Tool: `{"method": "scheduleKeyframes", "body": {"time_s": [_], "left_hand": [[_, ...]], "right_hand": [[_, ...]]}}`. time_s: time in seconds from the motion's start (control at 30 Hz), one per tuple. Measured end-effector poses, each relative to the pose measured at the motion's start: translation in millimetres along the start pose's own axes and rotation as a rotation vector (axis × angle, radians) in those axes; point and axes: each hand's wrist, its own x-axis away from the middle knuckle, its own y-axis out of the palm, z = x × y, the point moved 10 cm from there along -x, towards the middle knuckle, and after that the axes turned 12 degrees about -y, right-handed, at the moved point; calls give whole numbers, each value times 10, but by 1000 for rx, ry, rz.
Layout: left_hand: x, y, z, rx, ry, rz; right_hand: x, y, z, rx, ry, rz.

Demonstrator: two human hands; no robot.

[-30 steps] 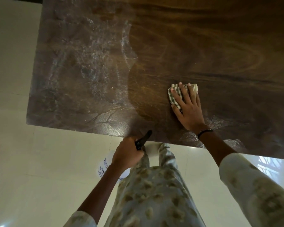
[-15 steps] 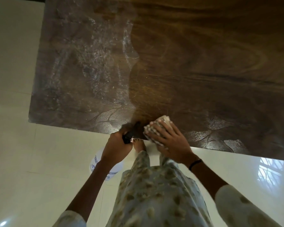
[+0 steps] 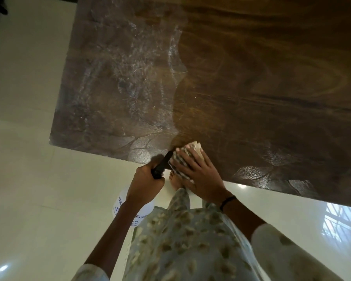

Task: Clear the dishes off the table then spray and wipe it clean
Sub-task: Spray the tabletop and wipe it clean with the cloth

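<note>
The dark wooden table [image 3: 251,82] fills the upper part of the view, with no dishes on it. Its left part carries whitish wet smears [image 3: 130,74]; the right part looks darker and even. My right hand [image 3: 199,175] presses flat on a checked cloth [image 3: 190,153] at the table's near edge, partly over the rim. My left hand [image 3: 145,181] grips the black trigger head of a white spray bottle [image 3: 130,209], held below the table edge just left of the cloth. My hand and forearm hide most of the bottle.
The pale glossy tiled floor [image 3: 28,179] surrounds the table on the left and near side. My patterned trousers and one bare foot [image 3: 175,179] stand right at the table's near edge. A dark piece of furniture shows at the top left corner.
My right hand has dragged the cloth from the middle of the table back to the near edge. My left hand with the bottle has risen beside it.
</note>
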Motion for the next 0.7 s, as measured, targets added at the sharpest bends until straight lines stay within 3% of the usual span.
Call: {"method": "scheduleKeyframes", "body": {"time_s": [0.1,0.3,0.53,0.7], "left_hand": [[-15,-49,-135,26,-29,2],[-8,-49,-381,37,-117,-9],[7,-224,-505,25,-156,117],[-21,-287,-463,23,-125,111]], "right_hand": [[253,-15,227,21,-44,-8],[-206,-157,737,-64,278,69],[-449,-189,670,-82,249,84],[-477,-207,646,-79,269,104]]}}
